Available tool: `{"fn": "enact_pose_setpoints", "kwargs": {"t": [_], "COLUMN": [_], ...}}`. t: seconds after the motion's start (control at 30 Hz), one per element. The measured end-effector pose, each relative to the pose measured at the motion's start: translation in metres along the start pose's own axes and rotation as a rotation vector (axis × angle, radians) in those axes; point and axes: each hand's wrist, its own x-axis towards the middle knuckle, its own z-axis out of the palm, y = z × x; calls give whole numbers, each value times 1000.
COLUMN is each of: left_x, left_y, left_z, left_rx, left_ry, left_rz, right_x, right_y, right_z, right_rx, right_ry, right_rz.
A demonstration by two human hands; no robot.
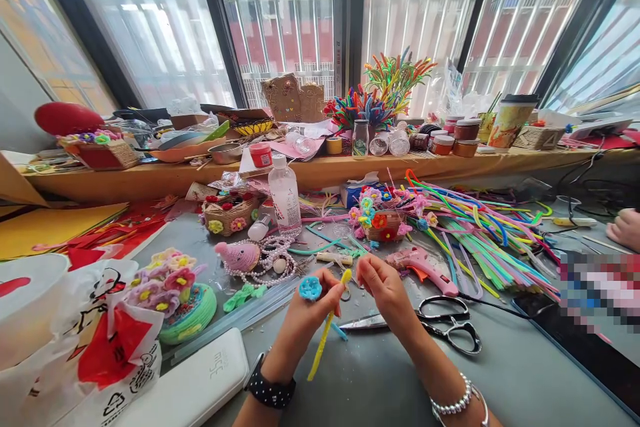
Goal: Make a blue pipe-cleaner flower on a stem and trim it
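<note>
My left hand (313,307) is closed in a pinch on a yellow pipe cleaner (321,347), which has a curled top and a tail hanging down. A blue flower (310,288) sits against the back of the same hand, and a short blue pipe cleaner (339,331) shows below the fingers. Close beside the yellow curl is my right hand (383,287), its fingers bent together; whatever they hold, if anything, is hidden. Scissors (450,323) lie behind my right wrist, blades pointing left. A pink glue gun (425,268) rests just beyond them.
Loose pipe cleaners (485,240) spread across the right back. A clear bottle (284,197) stands near the shelf (165,177). At left are a flower-covered green piece (193,317), a white case (200,380) and a plastic bag (125,347). Another person's hand (625,228) shows at far right, near a phone (585,353).
</note>
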Motion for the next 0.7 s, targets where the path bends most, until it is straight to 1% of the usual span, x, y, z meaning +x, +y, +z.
{"fn": "enact_pose_setpoints", "kwargs": {"t": [0.07, 0.13, 0.3, 0.4, 0.5, 0.6, 0.7], "left_x": [1, 1, 2, 4, 4, 2, 2], "left_y": [1, 1, -4, -8, -9, -7, -6], "left_z": [1, 2, -1, -3, -2, 1, 2], "left_rx": [26, 53, 83, 69, 27, 12, 25], "left_ry": [4, -6, -37, -69, -72, -86, -90], "left_rz": [4, -1, 38, 76, 101, 34, -54], "right_x": [-2, -3, 0, 0, -2, -4, -4], "right_y": [-1, -2, -3, -1, 3, 7, 9], "right_z": [2, 3, 2, 3, 7, 12, 15], "right_rx": [-123, -186, -214, -131, 58, 225, 277], "right_ry": [-23, -35, -87, -114, -94, -49, -1], "right_rz": [-49, -66, -50, -23, 56, 113, 133]}}
